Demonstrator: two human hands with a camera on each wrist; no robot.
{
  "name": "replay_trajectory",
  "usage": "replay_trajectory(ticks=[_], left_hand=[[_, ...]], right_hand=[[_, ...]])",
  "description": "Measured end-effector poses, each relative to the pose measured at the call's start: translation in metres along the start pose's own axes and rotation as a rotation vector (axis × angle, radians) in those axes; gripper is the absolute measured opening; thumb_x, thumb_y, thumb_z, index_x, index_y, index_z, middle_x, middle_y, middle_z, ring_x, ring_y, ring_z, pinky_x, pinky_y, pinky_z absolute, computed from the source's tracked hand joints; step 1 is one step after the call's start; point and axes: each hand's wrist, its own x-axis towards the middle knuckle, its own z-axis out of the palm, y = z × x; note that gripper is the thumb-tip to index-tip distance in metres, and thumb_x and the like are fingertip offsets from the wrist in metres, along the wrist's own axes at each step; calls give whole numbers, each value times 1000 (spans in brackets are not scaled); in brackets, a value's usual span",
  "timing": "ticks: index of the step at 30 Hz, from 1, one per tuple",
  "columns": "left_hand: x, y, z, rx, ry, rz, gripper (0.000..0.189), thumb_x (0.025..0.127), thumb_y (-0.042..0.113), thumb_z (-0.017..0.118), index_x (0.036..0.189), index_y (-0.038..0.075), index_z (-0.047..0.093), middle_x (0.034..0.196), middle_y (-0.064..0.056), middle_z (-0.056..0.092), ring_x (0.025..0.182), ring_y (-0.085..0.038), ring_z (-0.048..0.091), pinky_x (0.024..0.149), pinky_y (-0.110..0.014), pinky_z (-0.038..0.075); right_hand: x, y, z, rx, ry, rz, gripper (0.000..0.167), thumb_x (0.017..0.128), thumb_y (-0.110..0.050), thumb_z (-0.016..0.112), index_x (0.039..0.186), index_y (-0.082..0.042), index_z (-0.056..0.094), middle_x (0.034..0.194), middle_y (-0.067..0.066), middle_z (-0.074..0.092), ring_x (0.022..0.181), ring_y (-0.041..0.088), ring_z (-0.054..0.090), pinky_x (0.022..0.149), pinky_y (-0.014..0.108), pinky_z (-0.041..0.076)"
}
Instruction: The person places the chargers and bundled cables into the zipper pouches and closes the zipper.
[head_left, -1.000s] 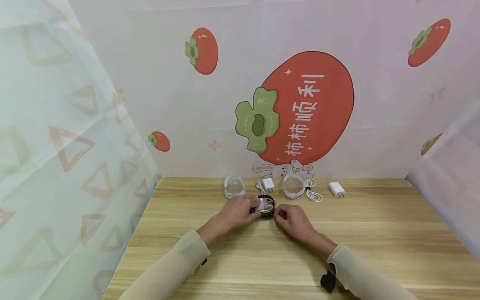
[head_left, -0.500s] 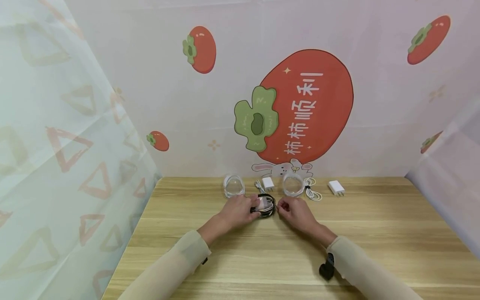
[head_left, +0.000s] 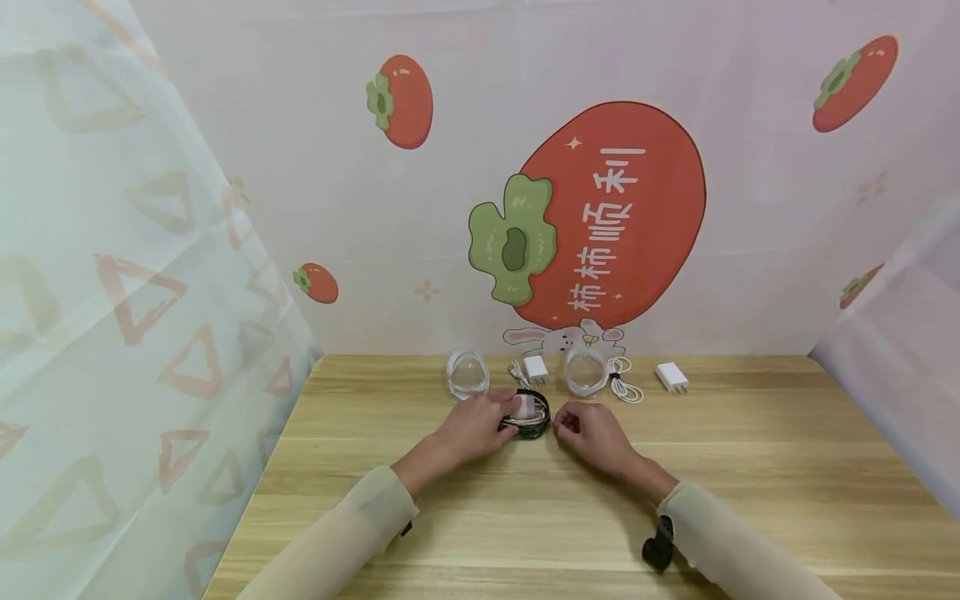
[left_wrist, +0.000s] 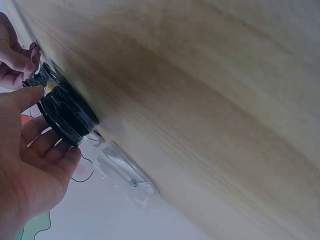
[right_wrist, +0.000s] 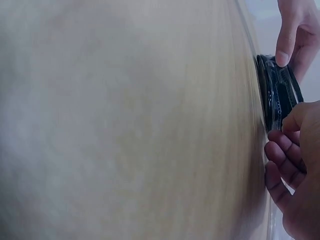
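Observation:
A small round black zip case [head_left: 536, 410] lies on the wooden table, a white charger and cables showing within its black ring. My left hand [head_left: 474, 427] grips its left side, thumb in front and fingers behind. In the left wrist view, zipper teeth run around the wall of the case [left_wrist: 65, 112]. My right hand [head_left: 592, 433] is at the right end, thumb and curled forefinger pinching at the edge of the case [right_wrist: 280, 92]. The fingertips hide what exactly they pinch, possibly the zip pull.
Along the back edge of the table [head_left: 480, 517] lie a clear round coil or pouch [head_left: 467, 374], a white charger [head_left: 536, 367] beside a short cable [head_left: 519, 373], another clear round item [head_left: 586, 372], a tied white cable [head_left: 626, 382] and a second charger [head_left: 672, 377]. A printed cloth wall [head_left: 397, 208] stands behind.
My right hand has shifted very slightly rightward along the edge of the case. My left hand keeps its grip, and the other items stay where they were.

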Motion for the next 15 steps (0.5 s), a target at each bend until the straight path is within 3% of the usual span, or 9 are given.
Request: replay_trajectory(ticks=[5, 11, 15], left_hand=[[0, 2, -1, -30, 24, 8, 53, 95, 26, 80, 143, 7, 66, 156, -10, 57, 143, -25, 56, 107, -40, 55], [-1, 14, -5, -4, 56, 5, 53, 93, 33, 83, 138, 9, 69, 150, -11, 62, 131, -27, 66, 97, -40, 61], [0, 18, -2, 44, 17, 0, 55, 94, 41, 81, 138, 11, 70, 147, -9, 65, 135, -24, 63, 103, -37, 57]], right_hand=[[-2, -6, 2, 13, -9, 13, 10, 87, -7, 79, 84, -15, 74, 73, -13, 66, 65, -3, 57, 60, 22, 51], [-5, -12, 5, 9, -8, 29, 12, 87, -6, 79, 83, -16, 74, 72, -13, 66, 65, -4, 56, 59, 21, 50], [-7, -15, 7, 14, -11, 27, 11, 86, -5, 79, 83, -15, 75, 72, -13, 66, 64, -4, 56, 59, 20, 50]])
